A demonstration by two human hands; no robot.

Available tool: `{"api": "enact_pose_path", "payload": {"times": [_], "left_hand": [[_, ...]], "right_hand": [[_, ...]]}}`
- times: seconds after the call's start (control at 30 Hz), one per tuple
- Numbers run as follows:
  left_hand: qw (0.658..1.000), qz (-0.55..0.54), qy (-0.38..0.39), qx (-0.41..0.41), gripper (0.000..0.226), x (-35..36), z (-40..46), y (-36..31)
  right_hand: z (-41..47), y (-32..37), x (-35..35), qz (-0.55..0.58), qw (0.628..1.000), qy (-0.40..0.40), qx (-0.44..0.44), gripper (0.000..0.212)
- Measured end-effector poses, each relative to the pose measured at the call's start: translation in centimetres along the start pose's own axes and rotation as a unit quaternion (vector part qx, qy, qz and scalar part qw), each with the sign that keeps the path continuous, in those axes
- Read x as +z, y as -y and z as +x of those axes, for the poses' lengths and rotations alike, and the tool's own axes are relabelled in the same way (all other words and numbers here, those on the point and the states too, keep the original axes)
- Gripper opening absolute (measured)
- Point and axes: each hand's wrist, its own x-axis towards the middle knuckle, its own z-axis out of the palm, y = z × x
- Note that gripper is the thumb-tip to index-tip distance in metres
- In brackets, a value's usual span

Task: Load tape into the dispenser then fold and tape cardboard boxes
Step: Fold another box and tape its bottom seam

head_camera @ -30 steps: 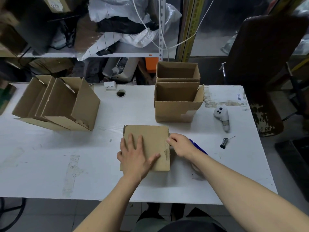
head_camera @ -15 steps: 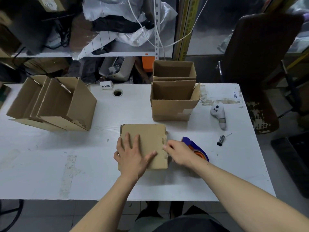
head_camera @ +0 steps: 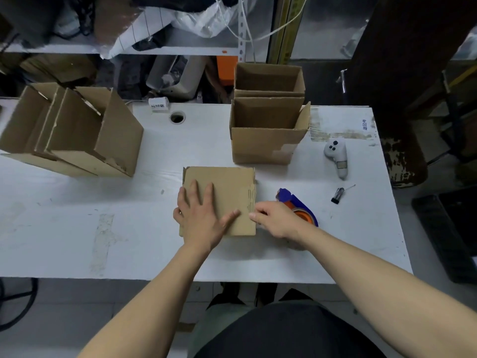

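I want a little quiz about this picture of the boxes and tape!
1. True or false: the left hand lies flat on the closed box.
2. What sits just right of that box: A tape dispenser, B scissors, C cup?
3. What colour is the table?

Key: 1 true. 2 A. 3 white.

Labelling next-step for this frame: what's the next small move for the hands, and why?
Probably the right hand reaches back for the tape dispenser just behind it. The left hand lies flat on the closed box, and the right hand's fingers only touch the box's right edge, holding nothing.
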Motion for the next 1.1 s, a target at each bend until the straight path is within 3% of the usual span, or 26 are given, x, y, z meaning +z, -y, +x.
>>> {"api": "enact_pose_path", "payload": {"times": [0.17,0.23,0.3,0.4,0.5,0.63,0.77,0.83,0.9,0.97,1.03,1.1], "left_hand": [[1.0,-0.006,0.002,0.001,0.104,0.0,0.1,0.2],[1.0,-0.006,0.006,0.002,0.104,-0.1,0.2,0.2],[1.0,-0.005,0.011,0.006,0.105,-0.1,0.3,0.2],[1.0,-0.006,0.011,0.017,0.104,-0.2,0.5,0.2],[1.0,-0.002,0.01,0.029,0.103,-0.4,0.7,0.1],[0.999,-0.002,0.016,0.027,0.102,-0.5,0.7,0.0],[0.999,0.013,-0.012,0.043,0.087,-1.4,0.0,-1.1],[0.995,-0.052,-0.037,0.077,0.07,-2.6,-0.6,-2.5],[0.973,-0.221,0.019,0.055,0.051,-4.4,-1.5,-4.8],[0.919,-0.375,0.122,-0.001,0.038,-6.2,-2.3,-7.1],[0.859,-0.472,0.194,-0.045,0.035,-7.4,-2.9,-8.9],[0.821,-0.515,0.235,-0.077,0.039,-8.2,-3.2,-9.9]], "right_hand": [[-0.5,-0.4,-0.5,-0.017,1.0,0.012,-0.001,0.032],[-0.7,-1.9,-0.9,-0.064,0.995,-0.07,-0.02,0.025],[-0.6,-4.2,-1.6,-0.158,0.974,-0.164,-0.015,0.001],[-0.3,-6.8,-2.3,-0.266,0.945,-0.171,0.084,0.038],[0.3,-8.5,-2.2,-0.288,0.939,-0.134,0.136,0.037],[1.2,-8.9,-2.8,-0.228,0.952,-0.139,0.15,0.019],[0.4,-7.3,-4.1,-0.011,0.975,-0.144,0.168,0.039],[-1.1,-5.8,-4.8,0.097,0.976,-0.147,0.126,0.045],[-3.0,-4.1,-5.4,0.154,0.97,-0.179,0.052,0.061],[-4.3,-3.0,-5.8,0.141,0.966,-0.216,-0.015,0.071],[-5.2,-2.5,-5.9,0.099,0.965,-0.236,-0.062,0.074],[-5.7,-2.4,-5.9,0.054,0.961,-0.251,-0.105,0.074]]}}
